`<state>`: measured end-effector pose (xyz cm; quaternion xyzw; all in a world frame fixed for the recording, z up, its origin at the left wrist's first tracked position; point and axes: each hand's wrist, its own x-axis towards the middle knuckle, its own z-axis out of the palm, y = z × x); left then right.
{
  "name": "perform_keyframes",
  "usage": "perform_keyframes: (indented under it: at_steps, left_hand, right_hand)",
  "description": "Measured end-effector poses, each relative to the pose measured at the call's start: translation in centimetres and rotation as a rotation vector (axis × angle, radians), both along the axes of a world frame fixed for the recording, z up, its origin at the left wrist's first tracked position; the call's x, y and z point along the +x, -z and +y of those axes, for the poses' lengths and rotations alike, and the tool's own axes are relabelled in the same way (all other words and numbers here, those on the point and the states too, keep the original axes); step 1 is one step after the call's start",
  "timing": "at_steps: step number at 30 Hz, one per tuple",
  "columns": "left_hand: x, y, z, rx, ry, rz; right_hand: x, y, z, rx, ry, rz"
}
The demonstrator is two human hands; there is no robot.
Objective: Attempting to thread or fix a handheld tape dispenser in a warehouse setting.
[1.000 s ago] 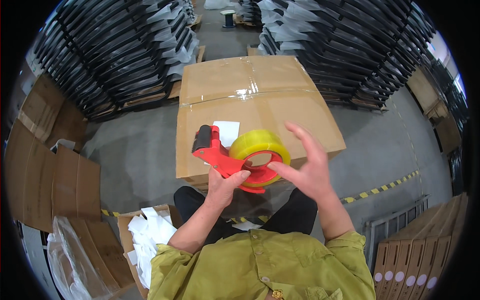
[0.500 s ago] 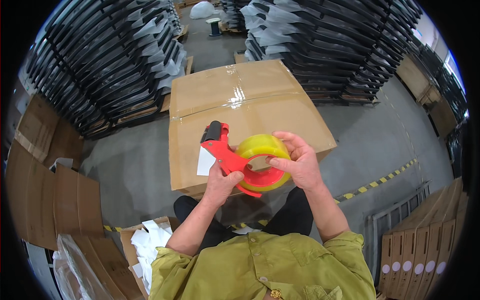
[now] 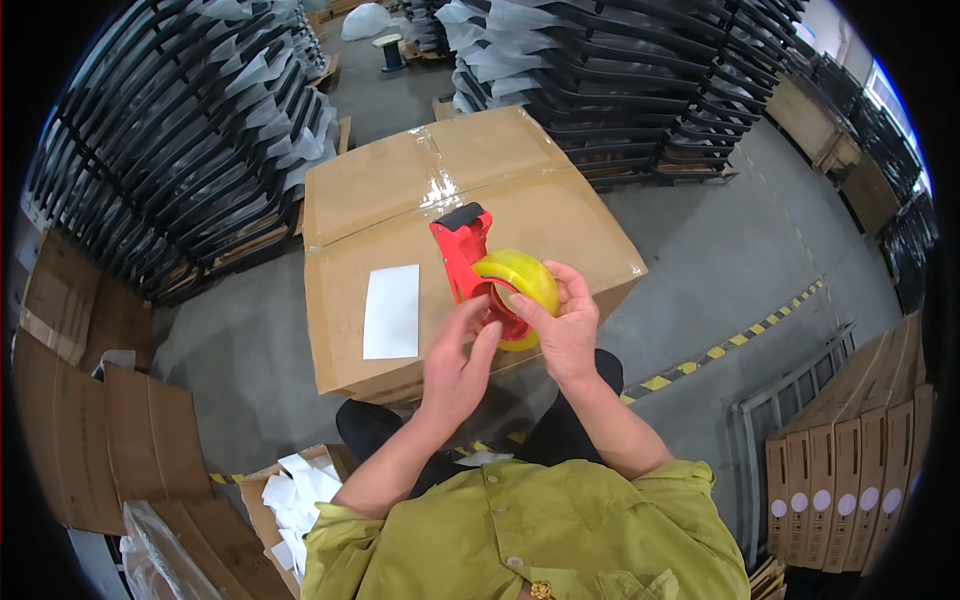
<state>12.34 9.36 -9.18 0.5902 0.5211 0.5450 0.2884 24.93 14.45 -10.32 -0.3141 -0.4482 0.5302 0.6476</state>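
While both hands meet over the near right part of the box (image 3: 400, 200), they hold a tape gun (image 3: 470, 262) between them. The tape gun has a bright red plastic frame with a black tip at its far end, pointing away from the person toward the taped seam (image 3: 432, 190) of the box. A roll (image 3: 520, 285) of clear tape, which reads as glossy yellow, sits on the frame's near end; its round face tilts toward the right hand.

The right hand (image 3: 562, 325) is curled around the roll, fingers closed on its right rim and thumb against its near side. The left hand (image 3: 455, 365) is partly closed, its fingertips touching the red frame just below the roll; how firmly it grips I cannot tell.

The box is brown cardboard, closed, with a strip of shiny clear tape along the flap seam across its top. A plain white label (image 3: 392, 311) lies flat on the top near the near left corner, apart from the hands. The box stands on a grey concrete floor (image 3: 720, 240), with stacks of black frames (image 3: 170, 130) behind it on both sides and flattened cartons (image 3: 90, 420) to the left.
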Motion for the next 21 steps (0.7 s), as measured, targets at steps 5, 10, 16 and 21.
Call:
perform_keyframes:
  at_steps: [5,10,16,21]
  left_hand:
    - [0.9,-0.6,2.3,-0.290,0.175,-0.233]
    - [0.0,1.3,2.6,-0.304,0.128,-0.401]
    - [-0.5,-0.8,1.3,-0.417,0.088,-0.347]
    - [-0.4,-0.2,1.3,-0.403,0.138,-0.215]
  right_hand:
    - [-0.8,0.3,-1.5,-0.031,-0.103,-0.006]
    - [-0.2,0.6,-2.9,0.021,-0.262,-0.144]
    - [3.3,-1.4,-0.1,0.135,-0.006,-0.539]
    - [3.5,-2.9,0.7,0.383,0.015,-0.816]
